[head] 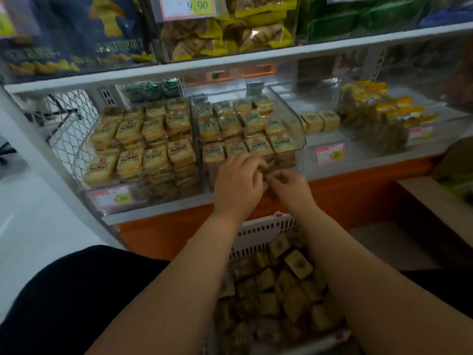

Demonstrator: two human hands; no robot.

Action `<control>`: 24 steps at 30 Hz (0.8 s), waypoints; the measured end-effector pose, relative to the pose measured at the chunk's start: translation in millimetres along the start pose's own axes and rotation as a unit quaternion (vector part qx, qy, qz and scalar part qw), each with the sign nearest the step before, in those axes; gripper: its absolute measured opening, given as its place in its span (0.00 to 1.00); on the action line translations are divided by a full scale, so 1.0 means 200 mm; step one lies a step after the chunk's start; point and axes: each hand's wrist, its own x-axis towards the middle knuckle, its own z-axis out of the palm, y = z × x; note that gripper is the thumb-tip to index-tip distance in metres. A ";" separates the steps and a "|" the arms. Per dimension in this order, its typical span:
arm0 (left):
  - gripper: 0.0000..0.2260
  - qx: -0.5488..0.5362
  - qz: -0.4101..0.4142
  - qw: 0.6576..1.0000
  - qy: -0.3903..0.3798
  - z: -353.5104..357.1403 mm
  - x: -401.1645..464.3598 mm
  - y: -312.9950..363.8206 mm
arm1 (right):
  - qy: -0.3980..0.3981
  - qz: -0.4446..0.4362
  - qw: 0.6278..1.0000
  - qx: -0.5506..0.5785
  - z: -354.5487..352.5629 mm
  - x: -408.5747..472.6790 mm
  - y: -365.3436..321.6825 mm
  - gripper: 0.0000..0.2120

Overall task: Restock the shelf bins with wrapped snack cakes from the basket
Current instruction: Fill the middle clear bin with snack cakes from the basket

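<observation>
Two bare hands meet at the front lip of the middle clear bin (294, 129) on the lower shelf. The left hand (238, 180) has its fingers curled inward, and the right hand (289, 185) has its fingers bent toward it; they appear to pinch a wrapped snack cake (268, 170) between them, though motion blur and the fingers hide most of it, so the hold cannot be confirmed. The middle bin carries stacked rows of yellow wrapped cakes up to its front. The left bin (179, 190), just beside it, holds similar yellow cakes in tidy rows, with a price label (112, 198) on its front. To the right, two loose square cakes (320, 121) sit near the back of a mostly bare bin above another price tag (329, 153). Yellow packets (378, 116) fill the far-right bin. Below the forearms, the white slotted basket (258, 231) holds a jumbled heap of wrapped cakes (289, 285). The upper shelf (230, 62) carries bagged snacks.
</observation>
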 end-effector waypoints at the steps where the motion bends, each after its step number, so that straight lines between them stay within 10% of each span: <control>1: 0.12 -0.011 -0.010 1.000 -0.022 0.02 -0.10 -0.01 | -0.019 0.020 1.000 -0.008 0.04 -0.06 0.08 0.07; 13: 0.18 0.027 -0.348 0.840 -0.415 0.38 -1.03 -0.42 | -0.043 0.300 0.951 0.059 0.27 -0.29 0.77 0.11; 24: 0.36 0.071 -0.297 0.758 -0.576 0.67 -1.12 -0.57 | -0.024 0.372 0.926 0.055 0.43 -0.28 1.00 0.08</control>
